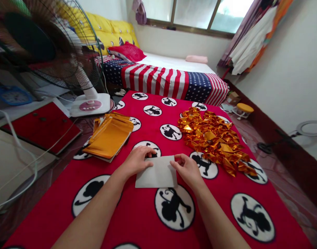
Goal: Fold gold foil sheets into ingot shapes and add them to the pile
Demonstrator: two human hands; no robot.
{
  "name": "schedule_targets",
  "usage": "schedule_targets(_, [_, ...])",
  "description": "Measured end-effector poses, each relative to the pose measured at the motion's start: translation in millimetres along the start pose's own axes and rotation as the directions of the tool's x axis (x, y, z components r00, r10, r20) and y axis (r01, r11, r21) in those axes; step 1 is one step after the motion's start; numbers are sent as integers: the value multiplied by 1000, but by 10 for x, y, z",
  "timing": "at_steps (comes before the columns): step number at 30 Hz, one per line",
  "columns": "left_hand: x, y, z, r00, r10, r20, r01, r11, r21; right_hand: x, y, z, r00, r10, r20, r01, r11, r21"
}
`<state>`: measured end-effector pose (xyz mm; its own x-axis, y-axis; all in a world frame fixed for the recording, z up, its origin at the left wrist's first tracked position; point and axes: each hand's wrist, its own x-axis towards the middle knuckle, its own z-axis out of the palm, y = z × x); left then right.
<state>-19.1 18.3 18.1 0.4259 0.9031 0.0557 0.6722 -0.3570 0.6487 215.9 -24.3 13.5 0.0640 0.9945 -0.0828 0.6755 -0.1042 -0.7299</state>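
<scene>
A sheet of paper (156,175), pale grey on its upper face, lies over the red cloth in front of me. My left hand (139,159) pinches its far left corner between thumb and fingers. At the far right corner, my right hand (184,167) grips the sheet the same way, thumb on top. To the left rests a stack of gold foil paper (110,136), its sheets unevenly lined up. On the right is a heap of folded, shiny gold foil pieces (210,135). The underside of the held sheet is hidden.
The red cloth with monkey circles (137,224) covers the surface before me. An electric fan (89,103) stands at the left, near a red panel (41,126). Behind is a bed with a stars-and-stripes cover (158,81). A yellow stool (245,108) and ring light (310,128) are at right.
</scene>
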Motion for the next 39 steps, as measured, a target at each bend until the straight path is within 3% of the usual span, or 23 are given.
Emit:
schedule_targets(10, [99, -31, -64, 985, -86, 148, 99, 992, -83, -21, -126, -38, 998, -57, 41, 65, 977, -204])
schedule_targets(14, [145, -36, -64, 980, -78, 185, 93, 993, -78, 71, -170, 16, 988, -157, 4, 154, 969, -192])
schedule_targets(26, [83, -47, -61, 993, -22, 112, 44, 978, -204, 181, -251, 273, 932, -362, -11, 358, 924, -137])
schedule_targets(39, [54, -72, -69, 993, -70, 99, 95, 955, -282, 182, -283, 333, 916, -402, 3, 399, 907, -132])
